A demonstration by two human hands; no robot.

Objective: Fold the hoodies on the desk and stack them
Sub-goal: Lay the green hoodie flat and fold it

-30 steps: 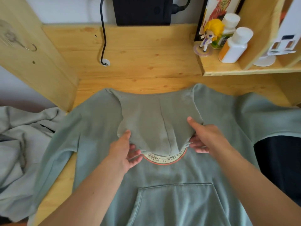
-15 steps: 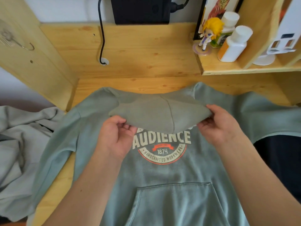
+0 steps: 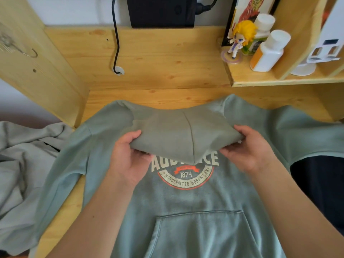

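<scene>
My left hand [image 3: 128, 157] pinches the left edge of the hood [image 3: 184, 138], thumb on top and fingers curled beneath; my right hand [image 3: 249, 149] grips the hood's right edge the same way. Between them the hood is held lifted above the chest print [image 3: 186, 175], its seam running toward me. The green hoodie [image 3: 195, 211] lies front up on the wooden desk [image 3: 158, 67], collar at the far side, pocket near me. Its left sleeve [image 3: 61, 174] slants off the desk's left edge; its right sleeve [image 3: 307, 138] runs past the right edge. A second grey hoodie [image 3: 20, 164] lies crumpled beyond the left edge. I see bare wood past the collar, up to a cable [image 3: 115, 43]. Bottles [image 3: 268, 51] and a figurine [image 3: 240, 38] stand on the far-right shelf [image 3: 279, 81].
</scene>
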